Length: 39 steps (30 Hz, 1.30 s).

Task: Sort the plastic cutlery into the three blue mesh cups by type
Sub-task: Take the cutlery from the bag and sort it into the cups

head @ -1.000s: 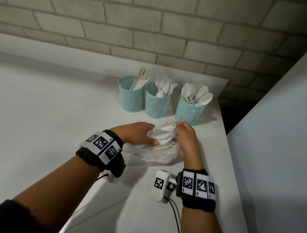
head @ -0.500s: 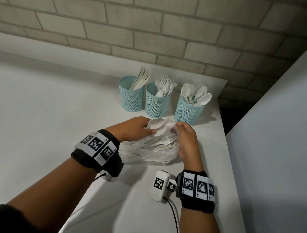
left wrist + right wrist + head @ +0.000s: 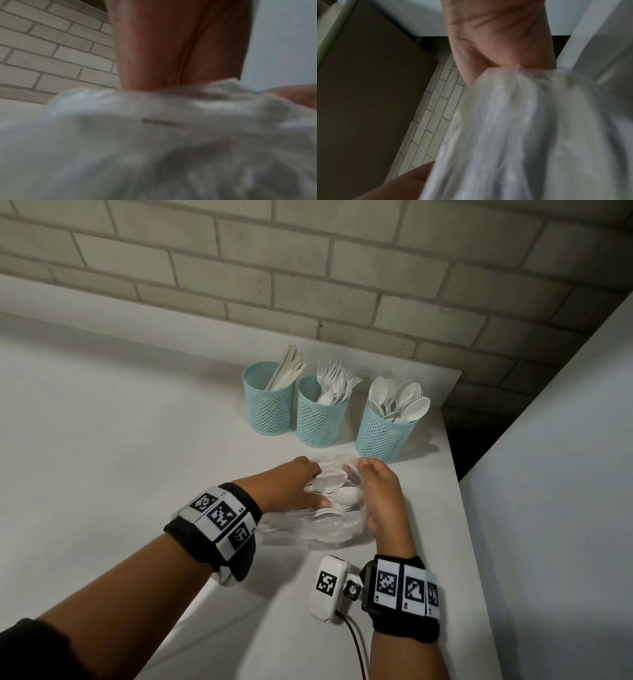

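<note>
Three blue mesh cups stand at the back of the white table: the left cup has knives, the middle cup forks, the right cup spoons. In front of them lies a clear plastic bag of white cutlery. My left hand reaches into the bag's mouth and grips a few white spoons. My right hand pinches the bag's right edge and holds it up. Both wrist views are blurred and show only palm and crumpled bag.
A brick wall runs behind the cups. The table's right edge is close to my right hand, with a dark gap and a pale panel beyond it. Bare table surface stretches to the left.
My left hand has lifted spoons off the pile in the bag and shifted slightly toward the cups. My right hand stays on the bag's edge.
</note>
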Each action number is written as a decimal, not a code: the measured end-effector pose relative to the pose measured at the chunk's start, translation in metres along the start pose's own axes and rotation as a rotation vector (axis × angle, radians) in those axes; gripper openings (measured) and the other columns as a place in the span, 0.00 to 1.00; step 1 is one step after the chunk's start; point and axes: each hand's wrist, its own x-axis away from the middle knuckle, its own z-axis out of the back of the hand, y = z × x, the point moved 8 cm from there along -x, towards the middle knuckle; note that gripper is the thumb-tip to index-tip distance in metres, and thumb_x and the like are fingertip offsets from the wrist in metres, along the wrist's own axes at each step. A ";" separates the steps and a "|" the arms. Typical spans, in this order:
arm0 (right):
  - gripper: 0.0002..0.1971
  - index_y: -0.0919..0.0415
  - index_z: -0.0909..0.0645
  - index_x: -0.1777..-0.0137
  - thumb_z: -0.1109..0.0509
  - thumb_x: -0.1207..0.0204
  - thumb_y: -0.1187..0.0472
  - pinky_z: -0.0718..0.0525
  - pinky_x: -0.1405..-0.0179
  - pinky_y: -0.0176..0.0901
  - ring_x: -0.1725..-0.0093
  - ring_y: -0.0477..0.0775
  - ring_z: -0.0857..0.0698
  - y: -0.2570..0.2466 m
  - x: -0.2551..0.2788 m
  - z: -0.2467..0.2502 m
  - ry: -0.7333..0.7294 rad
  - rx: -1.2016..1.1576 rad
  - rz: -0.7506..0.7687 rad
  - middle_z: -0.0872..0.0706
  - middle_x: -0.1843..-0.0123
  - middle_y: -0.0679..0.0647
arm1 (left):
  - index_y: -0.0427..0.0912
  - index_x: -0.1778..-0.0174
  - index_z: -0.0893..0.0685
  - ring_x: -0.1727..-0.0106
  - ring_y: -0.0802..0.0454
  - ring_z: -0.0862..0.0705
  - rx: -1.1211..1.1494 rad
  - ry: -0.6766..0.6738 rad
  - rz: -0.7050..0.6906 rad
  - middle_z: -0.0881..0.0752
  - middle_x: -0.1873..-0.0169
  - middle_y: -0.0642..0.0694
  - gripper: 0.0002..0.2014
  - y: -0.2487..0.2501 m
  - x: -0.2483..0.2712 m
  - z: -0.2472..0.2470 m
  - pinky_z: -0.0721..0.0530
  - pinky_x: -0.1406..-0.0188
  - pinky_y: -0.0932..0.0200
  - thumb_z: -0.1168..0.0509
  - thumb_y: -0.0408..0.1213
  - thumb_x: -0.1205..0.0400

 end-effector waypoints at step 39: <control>0.13 0.51 0.26 0.39 0.40 0.19 0.48 0.21 0.42 0.42 0.42 0.51 0.17 -0.075 0.025 -0.015 0.038 0.321 0.355 0.16 0.49 0.46 | 0.43 0.52 0.18 0.67 0.62 0.16 0.931 0.058 -0.057 0.12 0.61 0.49 0.05 -0.002 0.003 0.037 0.19 0.62 0.66 0.39 0.37 0.16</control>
